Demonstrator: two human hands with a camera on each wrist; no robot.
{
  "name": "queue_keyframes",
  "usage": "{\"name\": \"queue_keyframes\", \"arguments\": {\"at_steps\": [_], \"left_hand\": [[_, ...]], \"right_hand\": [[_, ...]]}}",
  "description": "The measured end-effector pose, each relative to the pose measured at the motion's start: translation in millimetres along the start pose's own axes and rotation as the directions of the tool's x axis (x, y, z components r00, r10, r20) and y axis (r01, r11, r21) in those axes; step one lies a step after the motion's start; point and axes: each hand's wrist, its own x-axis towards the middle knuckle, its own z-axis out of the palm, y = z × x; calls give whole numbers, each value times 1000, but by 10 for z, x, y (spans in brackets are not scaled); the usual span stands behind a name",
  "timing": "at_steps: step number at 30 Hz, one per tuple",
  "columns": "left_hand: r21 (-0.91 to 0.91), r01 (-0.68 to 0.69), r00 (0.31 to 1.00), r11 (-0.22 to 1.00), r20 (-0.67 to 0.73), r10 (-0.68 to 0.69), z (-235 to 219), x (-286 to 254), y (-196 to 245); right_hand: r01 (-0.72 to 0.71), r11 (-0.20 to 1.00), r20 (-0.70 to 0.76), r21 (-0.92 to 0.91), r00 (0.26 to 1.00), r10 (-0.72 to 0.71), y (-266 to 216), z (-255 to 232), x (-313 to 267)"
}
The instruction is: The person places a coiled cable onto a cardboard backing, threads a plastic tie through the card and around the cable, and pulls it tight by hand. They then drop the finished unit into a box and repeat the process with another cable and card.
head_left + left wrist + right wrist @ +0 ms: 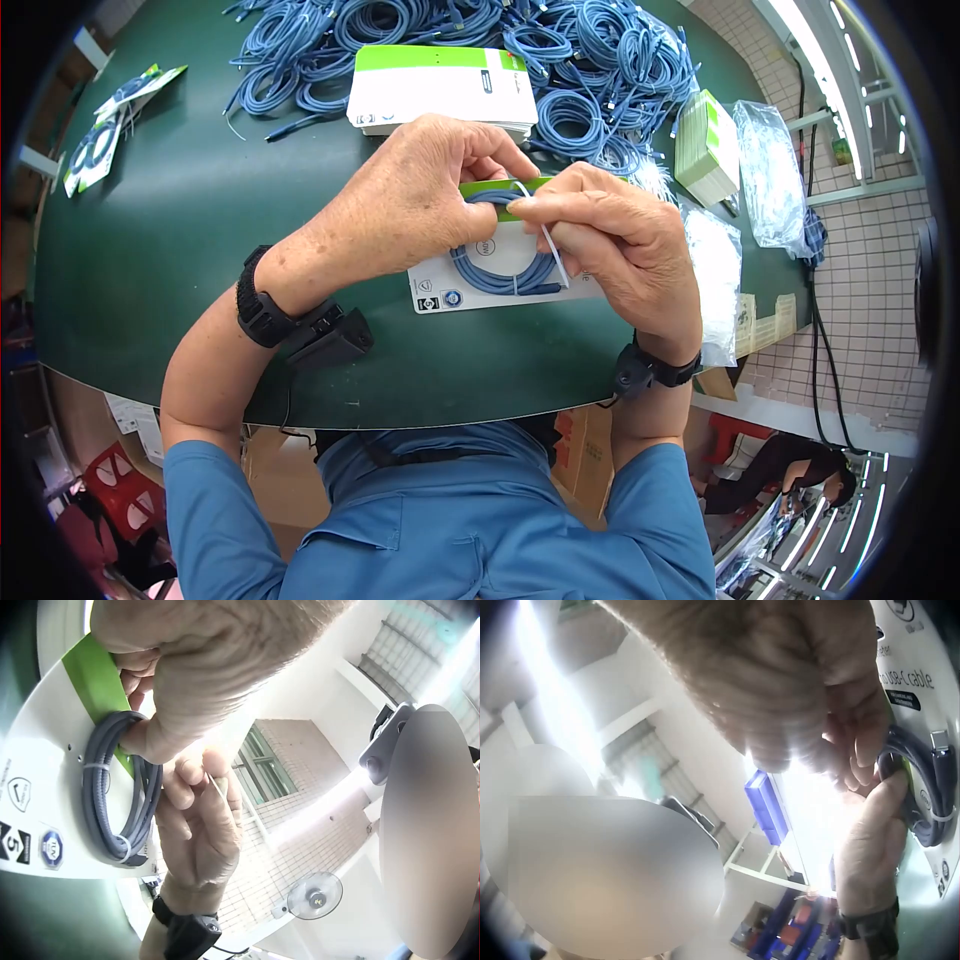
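A coiled blue-grey USB cable lies against a white and green packaging card. My left hand grips the card's upper edge, its thumb pressing the coil to the card. In the left wrist view that thumb sits inside the top of the coil. My right hand pinches a thin white tie near the top of the coil, with the tie's free end hanging over the cable. Two small ties bind the coil. Print and a USB-C plug show in the right wrist view.
A stack of green and white cards lies just beyond my hands, with heaped blue cables behind. Another card stack and clear plastic bags are at right. Carded cables lie at far left of the green table.
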Motion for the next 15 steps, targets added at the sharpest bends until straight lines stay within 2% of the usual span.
{"name": "queue_keyframes", "arguments": {"at_steps": [2,3,6,9,11,14,15], "left_hand": [[7,-7,1000,1000,-2,7,4,0,-16],[25,-32,999,999,-5,32,8,1,-42],[57,-82,997,995,-5,83,9,16,-75],[46,48,997,998,62,-51,-19,22,-1],[47,43,998,998,49,-46,-16,16,8],[55,33,999,998,21,-35,-22,12,21],[78,20,1000,997,15,-21,-26,11,27]], "right_hand": [[-63,990,-6,124,998,64,34,-21,-14],[-63,990,-3,123,998,64,70,-16,-10],[126,992,-19,-1,992,-126,183,1,8],[41,998,-60,-45,997,-43,52,22,2],[-4,998,-81,-66,997,-2,27,58,-7],[145,969,-185,-198,966,-182,85,125,-14],[147,969,-180,-201,966,-184,92,136,-13]]}}
